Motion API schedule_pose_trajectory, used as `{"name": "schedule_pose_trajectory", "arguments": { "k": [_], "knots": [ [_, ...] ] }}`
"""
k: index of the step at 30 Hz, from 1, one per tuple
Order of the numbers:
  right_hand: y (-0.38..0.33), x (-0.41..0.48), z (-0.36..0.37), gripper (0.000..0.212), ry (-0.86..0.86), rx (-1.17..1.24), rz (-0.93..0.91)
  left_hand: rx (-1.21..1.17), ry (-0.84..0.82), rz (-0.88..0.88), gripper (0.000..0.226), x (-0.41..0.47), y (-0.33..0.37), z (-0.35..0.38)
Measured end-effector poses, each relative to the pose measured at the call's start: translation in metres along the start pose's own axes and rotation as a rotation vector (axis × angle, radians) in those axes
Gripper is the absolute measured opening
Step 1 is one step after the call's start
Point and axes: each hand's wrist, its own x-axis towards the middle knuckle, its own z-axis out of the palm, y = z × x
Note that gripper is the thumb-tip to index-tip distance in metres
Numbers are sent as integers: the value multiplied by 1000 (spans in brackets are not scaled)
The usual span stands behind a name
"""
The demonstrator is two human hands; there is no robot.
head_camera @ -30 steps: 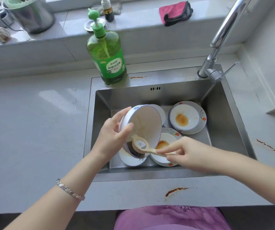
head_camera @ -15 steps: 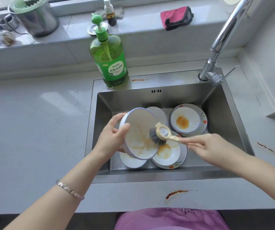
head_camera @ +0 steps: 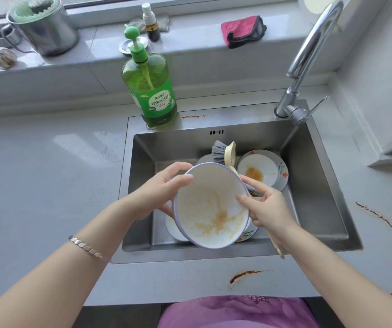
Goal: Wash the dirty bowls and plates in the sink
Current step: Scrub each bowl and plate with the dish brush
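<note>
Over the steel sink [head_camera: 320, 185] I hold a white bowl with a blue rim [head_camera: 210, 207], smeared with yellow-brown sauce inside and tilted toward me. My left hand [head_camera: 157, 195] grips its left rim, thumb on the edge. On the bowl's right rim, my right hand [head_camera: 264, 207] also holds a beige dish brush [head_camera: 229, 153], whose grey bristle head sticks up behind the bowl and whose handle end pokes out below the hand. A stained floral plate [head_camera: 264, 170] lies at the sink's back right. More plates [head_camera: 174, 229] lie under the bowl, mostly hidden.
A green dish soap bottle [head_camera: 151, 91] stands on the sink's back left corner. The faucet [head_camera: 308, 58] rises at the back right. On the sill sit a metal pot [head_camera: 46, 29], a small spray bottle [head_camera: 151, 22] and a pink cloth [head_camera: 242, 30]. Sauce streaks mark the counter [head_camera: 244, 275].
The brush has left the bowl's inside and now stands upright behind it. My right hand moved onto the bowl's right rim, and the bowl has turned to face me.
</note>
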Motion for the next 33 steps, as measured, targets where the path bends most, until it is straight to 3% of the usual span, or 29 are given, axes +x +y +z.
{"name": "schedule_pose_trajectory", "arguments": {
  "k": [5,10,14,20,23,28,33],
  "knots": [
    [-4,-2,8,50,142,77,-20,-190,300,57,17,4,0,17],
    [-12,-2,23,53,254,222,-11,-419,456,262,84,-7,-27,75],
    [-12,-5,34,53,195,403,24,-504,656,348,79,-6,-27,85],
    [-18,-10,42,52,156,529,55,-485,667,504,95,-12,-26,89],
    [-19,-14,46,51,134,588,95,-469,716,530,85,-13,-24,88],
    [-17,-19,47,49,107,591,150,-463,721,552,88,-13,-18,83],
    [-19,-20,16,31,147,313,38,-434,746,419,43,-2,-18,63]
  ]
}}
